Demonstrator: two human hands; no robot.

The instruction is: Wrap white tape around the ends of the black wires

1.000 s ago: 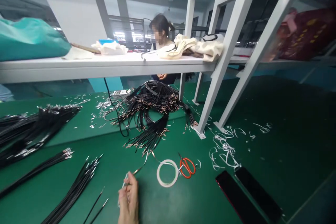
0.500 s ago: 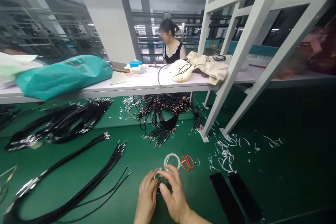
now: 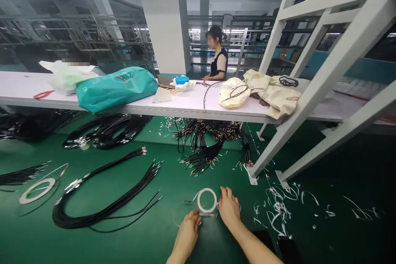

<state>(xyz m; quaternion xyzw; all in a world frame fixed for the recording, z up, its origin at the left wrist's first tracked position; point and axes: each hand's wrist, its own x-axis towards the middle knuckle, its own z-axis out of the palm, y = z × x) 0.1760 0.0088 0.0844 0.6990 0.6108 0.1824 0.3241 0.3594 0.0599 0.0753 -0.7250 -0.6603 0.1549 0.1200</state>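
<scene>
My left hand is low in the middle, fingers pressed together at a blurred, thin whitish piece; what it grips is too small to name. My right hand lies to the right of a white tape ring, its fingers bent down over the spot where the orange scissors lay; they are hidden beneath it. On the green surface to the left, a bundle of black cables curves in a U, with two loose cables beside it.
A white shelf crosses ahead, bearing a teal bag and cream cloth. Grey metal legs stand at the right near white strip scraps and dark phones. A person is behind the shelf.
The view has swung left. My hands, earlier together, have parted; the right has reached forward over the scissors and the left stays nearer, below the tape ring.
</scene>
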